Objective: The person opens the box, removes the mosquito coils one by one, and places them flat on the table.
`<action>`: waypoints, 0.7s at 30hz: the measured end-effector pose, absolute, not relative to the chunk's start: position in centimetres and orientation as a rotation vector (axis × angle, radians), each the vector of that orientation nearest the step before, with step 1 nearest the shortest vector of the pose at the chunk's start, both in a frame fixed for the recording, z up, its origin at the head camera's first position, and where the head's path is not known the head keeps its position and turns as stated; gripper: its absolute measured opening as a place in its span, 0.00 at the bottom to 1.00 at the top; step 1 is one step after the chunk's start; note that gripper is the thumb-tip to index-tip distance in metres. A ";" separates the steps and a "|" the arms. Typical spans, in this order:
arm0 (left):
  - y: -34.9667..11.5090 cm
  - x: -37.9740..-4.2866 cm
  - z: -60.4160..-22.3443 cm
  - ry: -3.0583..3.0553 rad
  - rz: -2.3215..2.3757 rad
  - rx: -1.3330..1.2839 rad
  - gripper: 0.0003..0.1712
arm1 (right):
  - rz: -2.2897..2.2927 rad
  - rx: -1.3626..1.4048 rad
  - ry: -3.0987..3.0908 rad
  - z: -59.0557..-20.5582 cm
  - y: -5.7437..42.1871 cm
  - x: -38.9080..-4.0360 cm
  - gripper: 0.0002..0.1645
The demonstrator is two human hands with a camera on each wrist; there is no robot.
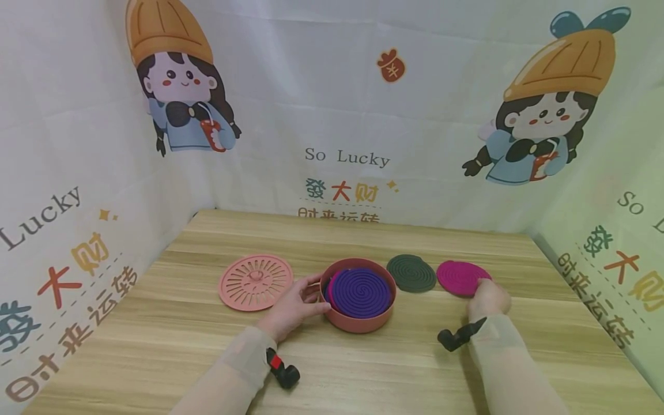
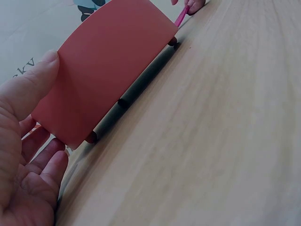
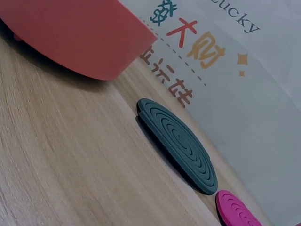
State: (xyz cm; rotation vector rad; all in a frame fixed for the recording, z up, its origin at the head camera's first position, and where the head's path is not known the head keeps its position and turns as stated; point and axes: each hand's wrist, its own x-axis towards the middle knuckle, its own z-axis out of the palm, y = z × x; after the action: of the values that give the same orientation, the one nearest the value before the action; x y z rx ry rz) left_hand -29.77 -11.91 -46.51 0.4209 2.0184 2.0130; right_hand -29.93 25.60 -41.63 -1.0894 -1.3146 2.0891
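Observation:
My left hand [image 1: 293, 308] holds the left side of a round coral-red box [image 1: 359, 325], thumb on its outer wall and fingers curled by its lower edge in the left wrist view. Inside the box a purple mosquito coil [image 1: 361, 293] lies on top, with a strip of pink showing under its left edge. At the right, my right hand [image 1: 490, 298] pinches the near-right edge of a magenta mosquito coil [image 1: 457, 278]. That coil looks tilted in the left wrist view. Between it and the box, a dark green mosquito coil [image 3: 181, 141] lies flat. The right fingertips are mostly hidden.
A pink slotted lid [image 1: 256, 282] with a small central knob lies left of the box, close to my left forearm. Everything stands on a wood-grain table [image 1: 394, 369]. A printed cloth [image 1: 342, 104] hangs behind the table and along both sides.

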 end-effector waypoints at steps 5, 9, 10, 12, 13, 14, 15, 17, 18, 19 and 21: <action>-12.0 -29.8 -46.5 2.004 2.017 0.426 0.45 | 2.074 -1.078 -1.313 -41.5 25.3 -30.0 0.23; -12.0 -29.8 -46.6 1.999 2.023 0.428 0.45 | 2.041 -1.065 -1.313 -41.5 25.1 -30.1 0.24; -12.0 -29.8 -46.6 1.998 2.024 0.425 0.45 | 2.044 -1.059 -1.304 -41.6 25.0 -30.1 0.25; -12.0 -29.8 -46.6 1.998 2.028 0.425 0.45 | 2.037 -1.049 -1.315 -41.5 24.9 -30.1 0.24; -12.0 -29.8 -46.6 2.001 2.028 0.424 0.45 | 2.049 -1.046 -1.310 -41.5 24.9 -30.1 0.24; -12.0 -29.8 -46.6 2.002 2.028 0.426 0.45 | 2.057 -1.045 -1.301 -41.4 24.8 -30.1 0.24; -12.0 -29.8 -46.6 2.002 2.028 0.427 0.45 | 2.056 -1.042 -1.308 -41.3 24.8 -30.1 0.24; -12.0 -29.8 -46.6 2.004 2.027 0.431 0.45 | 2.066 -1.046 -1.315 -41.3 24.7 -30.1 0.24; -12.0 -29.8 -46.6 2.006 2.026 0.431 0.45 | 2.071 -1.046 -1.315 -41.2 24.6 -30.0 0.24; -12.0 -29.8 -46.6 2.008 2.025 0.430 0.45 | 2.074 -1.043 -1.314 -41.2 24.6 -30.0 0.24; -11.9 -29.8 -46.6 2.008 2.024 0.430 0.45 | 2.075 -1.037 -1.326 -41.2 24.6 -29.9 0.25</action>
State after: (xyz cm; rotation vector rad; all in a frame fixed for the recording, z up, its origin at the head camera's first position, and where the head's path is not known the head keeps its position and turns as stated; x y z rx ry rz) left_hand -29.83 -11.95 -46.57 0.4302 2.0078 2.0242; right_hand -29.94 24.57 -41.21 -1.0374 -1.3264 2.0751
